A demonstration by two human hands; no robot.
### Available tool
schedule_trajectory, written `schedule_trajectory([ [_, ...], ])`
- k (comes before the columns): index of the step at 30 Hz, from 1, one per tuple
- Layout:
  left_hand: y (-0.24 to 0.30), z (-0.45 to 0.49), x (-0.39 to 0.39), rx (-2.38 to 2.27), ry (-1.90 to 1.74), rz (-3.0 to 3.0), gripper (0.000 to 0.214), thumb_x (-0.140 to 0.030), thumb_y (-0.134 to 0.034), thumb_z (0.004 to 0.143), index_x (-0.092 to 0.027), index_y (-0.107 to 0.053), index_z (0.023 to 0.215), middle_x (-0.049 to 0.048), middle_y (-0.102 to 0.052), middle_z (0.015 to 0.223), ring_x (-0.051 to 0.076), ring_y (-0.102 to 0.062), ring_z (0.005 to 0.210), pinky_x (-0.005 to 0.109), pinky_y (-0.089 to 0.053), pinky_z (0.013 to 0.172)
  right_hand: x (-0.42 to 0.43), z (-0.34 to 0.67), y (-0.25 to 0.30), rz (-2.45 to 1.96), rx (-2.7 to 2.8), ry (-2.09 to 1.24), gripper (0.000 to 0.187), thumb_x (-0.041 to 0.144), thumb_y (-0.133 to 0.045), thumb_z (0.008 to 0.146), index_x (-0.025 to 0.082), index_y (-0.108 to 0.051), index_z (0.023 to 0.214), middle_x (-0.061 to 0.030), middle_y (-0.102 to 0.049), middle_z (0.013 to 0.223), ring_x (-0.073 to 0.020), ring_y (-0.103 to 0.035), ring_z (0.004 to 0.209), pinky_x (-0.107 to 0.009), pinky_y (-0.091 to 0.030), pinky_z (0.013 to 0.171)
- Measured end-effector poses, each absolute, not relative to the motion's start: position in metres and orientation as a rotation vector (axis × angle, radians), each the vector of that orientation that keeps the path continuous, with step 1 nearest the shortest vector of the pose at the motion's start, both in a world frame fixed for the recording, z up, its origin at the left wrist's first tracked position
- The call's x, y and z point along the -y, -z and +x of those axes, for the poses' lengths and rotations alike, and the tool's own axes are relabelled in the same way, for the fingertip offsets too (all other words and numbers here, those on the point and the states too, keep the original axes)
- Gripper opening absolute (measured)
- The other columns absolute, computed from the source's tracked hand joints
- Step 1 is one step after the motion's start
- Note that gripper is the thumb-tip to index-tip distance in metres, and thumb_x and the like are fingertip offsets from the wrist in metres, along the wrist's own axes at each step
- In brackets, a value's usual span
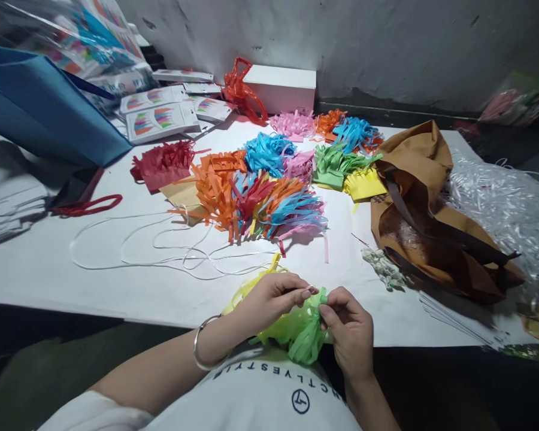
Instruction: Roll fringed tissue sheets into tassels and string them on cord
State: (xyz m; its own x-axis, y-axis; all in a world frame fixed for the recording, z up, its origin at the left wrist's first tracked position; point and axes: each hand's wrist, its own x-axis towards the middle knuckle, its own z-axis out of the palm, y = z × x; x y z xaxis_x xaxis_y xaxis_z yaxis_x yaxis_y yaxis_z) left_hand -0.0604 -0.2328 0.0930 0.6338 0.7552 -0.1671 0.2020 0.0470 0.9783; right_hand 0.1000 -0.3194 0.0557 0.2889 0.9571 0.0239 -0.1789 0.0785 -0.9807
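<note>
At the table's front edge my right hand (351, 329) pinches the top of a green paper tassel (309, 335), whose fringe hangs down in front of the shirt. My left hand (276, 298) is closed right beside it, thumb and fingertips together on what looks like the end of a thin white string (312, 289). Beneath the left hand and wrist, partly covered, lies a yellow paper tassel (245, 291). Loops of white cord (161, 263) spread over the table to the left. A pile of orange, red and blue tassels (260, 203) lies just beyond my hands.
Fringed paper bundles, including red (164, 166) and green (336, 164), lie farther back. A brown bag (413, 155) and clear plastic strips (503, 209) are at right. Flat packets (161, 120), a white box (281, 87) and a blue bag (49, 108) stand toward the back and left.
</note>
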Motion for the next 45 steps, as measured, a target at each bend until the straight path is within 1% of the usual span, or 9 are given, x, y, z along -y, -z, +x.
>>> schedule_trajectory([
  [4, -0.103, -0.061, 0.233, -0.758, -0.494, 1.864, 0.023, -0.029, -0.054, 0.095, -0.015, -0.07, 0.086, 0.002, -0.064, 0.071, 0.012, -0.056, 0.066, 0.022, -0.044, 0.063, 0.319, 0.101, -0.056, -1.145, 0.902, -1.03, 0.013, 0.025, -0.07, 0.086, 0.02, -0.061, 0.078, 0.0042, -0.051, 0.075, -0.0082, -0.05, 0.058, -0.02, -0.044, 0.052],
  [9, -0.11, -0.063, 0.233, -0.642, -0.425, 2.189, 0.022, -0.021, -0.045, 0.098, -0.015, -0.066, 0.092, 0.0038, -0.065, 0.079, 0.013, -0.056, 0.069, 0.022, -0.042, 0.063, 0.319, 0.104, -0.056, -1.117, 0.946, -1.064, 0.009, 0.023, -0.07, 0.087, 0.021, -0.063, 0.08, 0.0035, -0.052, 0.077, -0.0088, -0.051, 0.061, -0.02, -0.043, 0.053],
  [19, -0.112, -0.063, 0.227, -0.578, -0.252, 2.344, 0.018, -0.018, -0.045, 0.096, -0.017, -0.062, 0.089, 0.0023, -0.061, 0.078, 0.014, -0.056, 0.069, 0.023, -0.039, 0.061, 0.321, 0.104, -0.057, -1.086, 1.005, -1.118, 0.005, 0.022, -0.065, 0.09, 0.022, -0.065, 0.085, 0.0027, -0.055, 0.08, -0.0085, -0.054, 0.06, -0.021, -0.045, 0.053],
  [27, -0.115, -0.067, 0.223, -0.518, -0.187, 2.452, 0.019, -0.016, -0.044, 0.097, -0.017, -0.06, 0.088, 0.0025, -0.059, 0.078, 0.014, -0.055, 0.066, 0.023, -0.037, 0.057, 0.325, 0.102, -0.056, -1.135, 1.006, -1.137, 0.004, 0.023, -0.061, 0.094, 0.023, -0.064, 0.092, 0.0038, -0.062, 0.072, -0.0097, -0.062, 0.053, -0.021, -0.051, 0.053],
  [31, -0.114, -0.069, 0.222, -0.481, -0.176, 2.563, 0.017, -0.016, -0.045, 0.098, -0.018, -0.058, 0.087, 0.0015, -0.057, 0.076, 0.014, -0.054, 0.064, 0.025, -0.036, 0.055, 0.324, 0.1, -0.058, -1.225, 1.016, -1.107, 0.004, 0.022, -0.063, 0.09, 0.021, -0.065, 0.088, 0.0034, -0.065, 0.069, -0.011, -0.065, 0.051, -0.02, -0.052, 0.051],
  [35, -0.113, -0.07, 0.222, -0.485, -0.159, 2.66, 0.014, -0.015, -0.049, 0.098, -0.018, -0.058, 0.087, 0.001, -0.057, 0.076, 0.015, -0.054, 0.064, 0.026, -0.036, 0.054, 0.324, 0.098, -0.063, -1.318, 1.037, -1.025, 0.004, 0.019, -0.067, 0.086, 0.021, -0.069, 0.084, 0.0035, -0.066, 0.063, -0.0111, -0.065, 0.051, -0.019, -0.053, 0.054],
  [38, -0.111, -0.07, 0.224, -0.514, -0.096, 2.76, 0.013, -0.007, -0.052, 0.091, -0.019, -0.058, 0.087, 0.001, -0.058, 0.076, 0.016, -0.054, 0.065, 0.027, -0.034, 0.052, 0.324, 0.098, -0.065, -1.394, 1.097, -0.918, 0.006, 0.02, -0.067, 0.085, 0.021, -0.072, 0.082, 0.0019, -0.069, 0.066, -0.0116, -0.066, 0.053, -0.019, -0.054, 0.055],
  [41, -0.11, -0.07, 0.226, -0.518, -0.064, 2.825, 0.019, -0.001, -0.054, 0.083, -0.019, -0.057, 0.087, 0.0011, -0.06, 0.078, 0.017, -0.055, 0.068, 0.028, -0.034, 0.052, 0.324, 0.098, -0.065, -1.416, 1.145, -0.895, 0.008, 0.021, -0.065, 0.086, 0.02, -0.072, 0.081, 0.001, -0.07, 0.069, -0.0118, -0.066, 0.053, -0.019, -0.054, 0.054],
  [45, -0.107, -0.069, 0.231, -0.501, -0.043, 2.851, 0.012, -0.005, -0.055, 0.087, -0.017, -0.056, 0.088, 0.0025, -0.061, 0.079, 0.019, -0.056, 0.069, 0.029, -0.038, 0.053, 0.321, 0.1, -0.064, -1.414, 1.203, -0.942, 0.011, 0.021, -0.062, 0.087, 0.019, -0.07, 0.08, 0.0011, -0.068, 0.065, -0.012, -0.064, 0.052, -0.02, -0.053, 0.053],
])
